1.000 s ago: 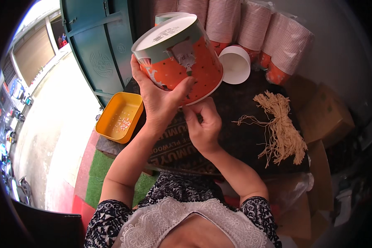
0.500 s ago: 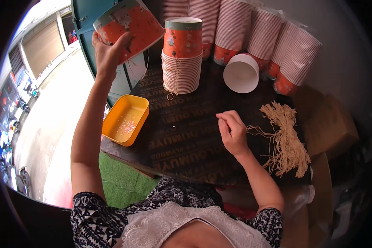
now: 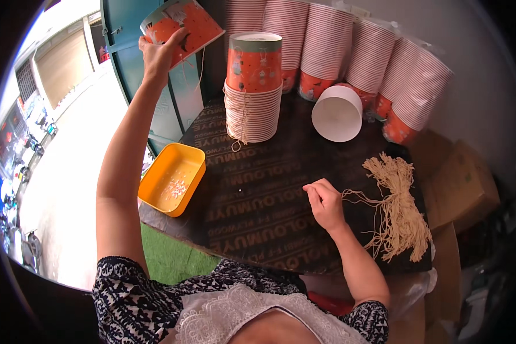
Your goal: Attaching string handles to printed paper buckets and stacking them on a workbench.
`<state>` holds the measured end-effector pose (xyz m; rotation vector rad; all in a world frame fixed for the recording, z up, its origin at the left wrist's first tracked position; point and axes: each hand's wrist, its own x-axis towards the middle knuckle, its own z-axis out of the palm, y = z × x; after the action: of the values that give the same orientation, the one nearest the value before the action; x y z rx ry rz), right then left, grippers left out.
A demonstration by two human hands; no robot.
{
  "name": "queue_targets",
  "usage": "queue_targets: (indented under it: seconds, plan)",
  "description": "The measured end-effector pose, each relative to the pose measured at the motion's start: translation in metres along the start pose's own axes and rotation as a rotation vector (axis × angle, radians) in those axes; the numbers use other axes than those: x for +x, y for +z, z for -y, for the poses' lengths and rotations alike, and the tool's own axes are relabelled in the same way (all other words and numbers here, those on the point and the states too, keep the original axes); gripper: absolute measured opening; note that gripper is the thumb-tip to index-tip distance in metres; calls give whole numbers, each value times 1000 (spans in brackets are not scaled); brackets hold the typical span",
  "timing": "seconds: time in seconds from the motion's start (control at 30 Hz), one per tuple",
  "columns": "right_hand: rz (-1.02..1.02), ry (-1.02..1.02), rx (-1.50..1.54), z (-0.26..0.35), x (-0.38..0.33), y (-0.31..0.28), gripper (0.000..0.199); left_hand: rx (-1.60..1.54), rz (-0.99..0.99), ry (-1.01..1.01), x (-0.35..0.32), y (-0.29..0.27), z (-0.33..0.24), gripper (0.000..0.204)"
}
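My left hand (image 3: 156, 56) is raised at the far left with the arm stretched out. It grips an orange-and-green printed paper bucket (image 3: 190, 35), tilted, with thin cord ends hanging from it. Low over the tabletop, my right hand (image 3: 327, 207) is closed, thumb against the fingers; whatever it may hold is too small to see. To its right lies a bundle of beige cords (image 3: 398, 212), a few loose strands reaching toward the hand. An upright stack of paper buckets (image 3: 253, 86) stands in the middle, cords hanging down its side. A single white-lined bucket (image 3: 337, 114) lies with its mouth toward me.
A yellow tray (image 3: 198, 180) with small pink and white bits sits at the dark table's (image 3: 258, 218) left edge. Tall plastic-wrapped bucket stacks (image 3: 327, 46) line the back. Cardboard boxes (image 3: 464, 183) stand to the right; a teal door (image 3: 120, 63) is at the left.
My left hand has carried the bucket a little farther away and slightly right. My right hand stays closed, slightly nearer to me. The whole view has tilted a little upward.
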<state>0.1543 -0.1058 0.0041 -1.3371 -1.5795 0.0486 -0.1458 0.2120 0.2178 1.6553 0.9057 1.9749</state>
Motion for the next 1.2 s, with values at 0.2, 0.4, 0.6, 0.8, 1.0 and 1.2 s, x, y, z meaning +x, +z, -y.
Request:
queue_targets:
  seconds: [0.2, 0.4, 0.6, 0.8, 1.0, 1.2]
  plan:
    - [48, 22, -19, -4, -5, 0, 11, -232, 206, 27, 16, 31, 9, 103]
    - [96, 17, -26, -6, -8, 4, 11, -186, 242, 133, 34, 63, 22, 99]
    - [179, 35, -34, -6, -11, 7, 12, -165, 264, 118, 37, 87, 27, 102]
    - [205, 37, -26, -5, -10, 4, 12, -186, 389, 189, 29, 111, 24, 106]
    - [232, 30, -21, -4, -9, 5, 12, -169, 471, 215, 24, 122, 21, 103]
    - [243, 31, -27, -5, -10, 4, 12, -141, 536, 146, 10, 126, 19, 122]
